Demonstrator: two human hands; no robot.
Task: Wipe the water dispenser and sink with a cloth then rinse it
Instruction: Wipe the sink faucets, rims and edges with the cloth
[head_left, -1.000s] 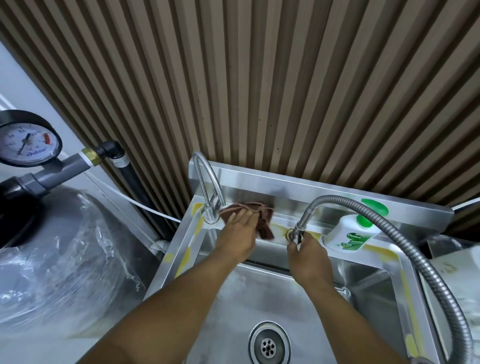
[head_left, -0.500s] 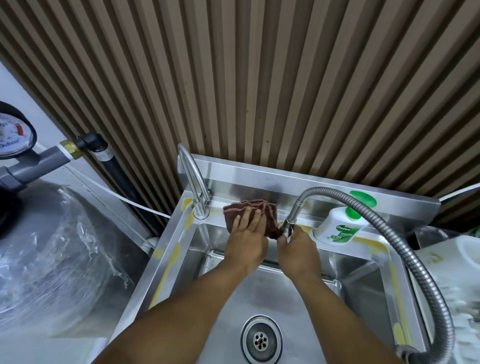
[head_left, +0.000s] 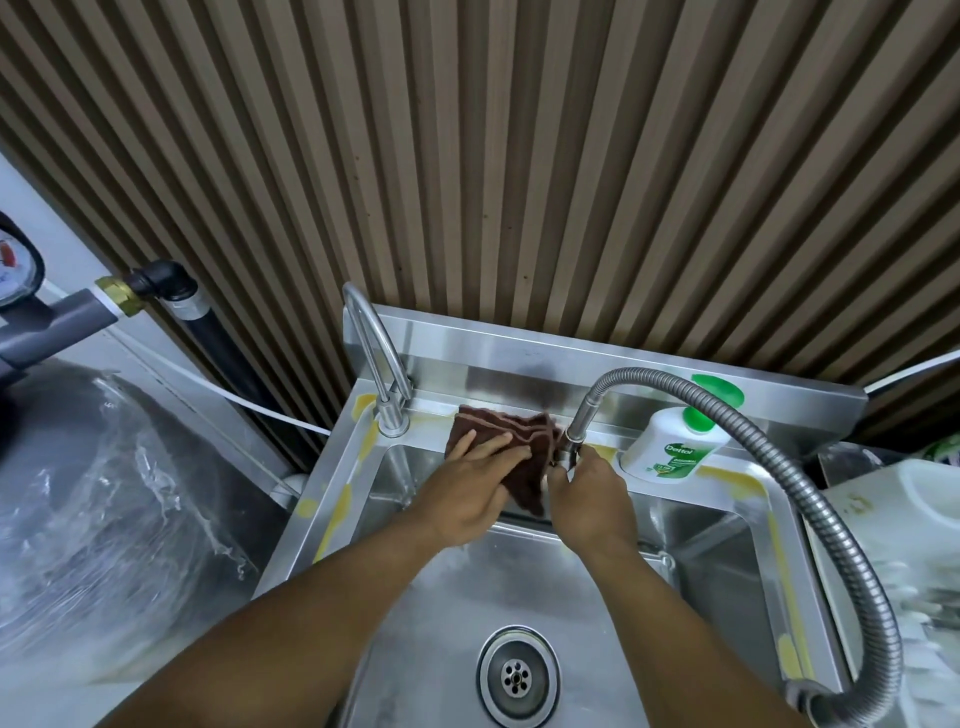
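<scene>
The left hand (head_left: 475, 488) presses a brown cloth (head_left: 511, 441) flat on the sink's (head_left: 332, 499) back edge, while the right hand (head_left: 592, 499) grips the hose (head_left: 810, 499) end.

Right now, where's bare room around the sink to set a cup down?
Free: basin floor around the drain; left rim in front of the gooseneck tap. Crowded: back ledge, with cloth under left hand, right hand gripping flexible hose, soap bottle.

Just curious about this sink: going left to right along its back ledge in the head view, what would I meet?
Curved tap → brown cloth → hose end → soap bottle
</scene>
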